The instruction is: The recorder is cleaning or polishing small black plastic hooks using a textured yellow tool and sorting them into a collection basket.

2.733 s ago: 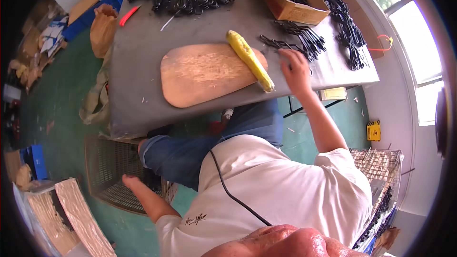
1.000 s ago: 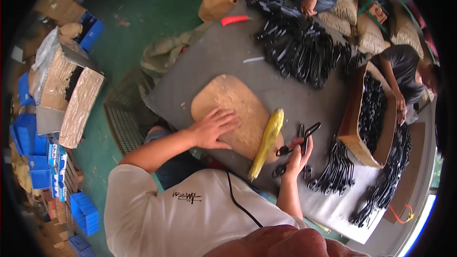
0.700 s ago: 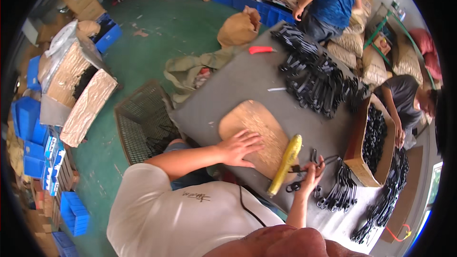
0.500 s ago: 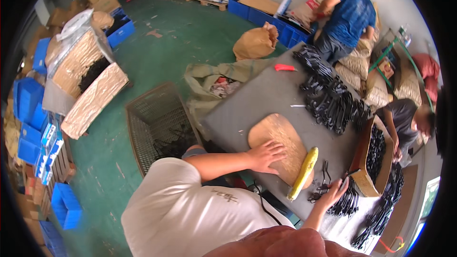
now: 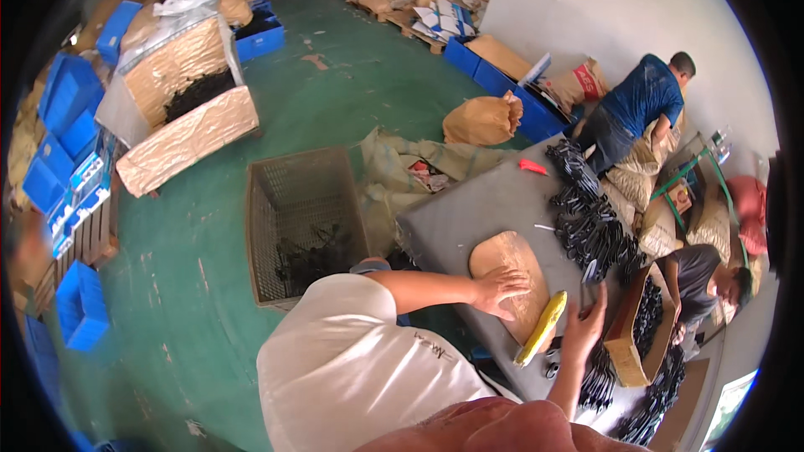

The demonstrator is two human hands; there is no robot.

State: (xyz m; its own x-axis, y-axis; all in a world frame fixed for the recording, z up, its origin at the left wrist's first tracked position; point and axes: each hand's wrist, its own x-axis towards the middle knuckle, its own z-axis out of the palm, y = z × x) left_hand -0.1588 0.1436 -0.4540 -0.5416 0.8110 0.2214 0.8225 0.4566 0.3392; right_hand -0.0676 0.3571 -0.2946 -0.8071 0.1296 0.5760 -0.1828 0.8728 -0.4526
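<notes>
My left hand (image 5: 501, 291) lies with fingers stretched out on a tan, round-ended board (image 5: 508, 253) on the grey table. A long yellow object (image 5: 543, 331) rests across the board's near right edge; its kind is unclear. Just right of it is my right hand (image 5: 583, 328), thumb and fingers apart, with nothing plainly in its grasp. A small pale, pointed thing (image 5: 590, 269) shows just beyond those fingertips; I cannot tell whether they touch. Black looped plastic pieces (image 5: 596, 381) lie in a bunch beside my right wrist. An open cardboard box (image 5: 624, 341) of black pieces stands further right.
More black pieces (image 5: 586, 216) line the table's far right side, near a red object (image 5: 532, 167). A grey plastic crate (image 5: 272, 192) stands left of the table. Two other people work nearby: one in a blue shirt (image 5: 641, 100), one in a dark shirt (image 5: 695, 285).
The view has shifted, so the scene sits further right. My right hand has come up from the black pieces, its fingers now apart. My left hand stays on the board.
</notes>
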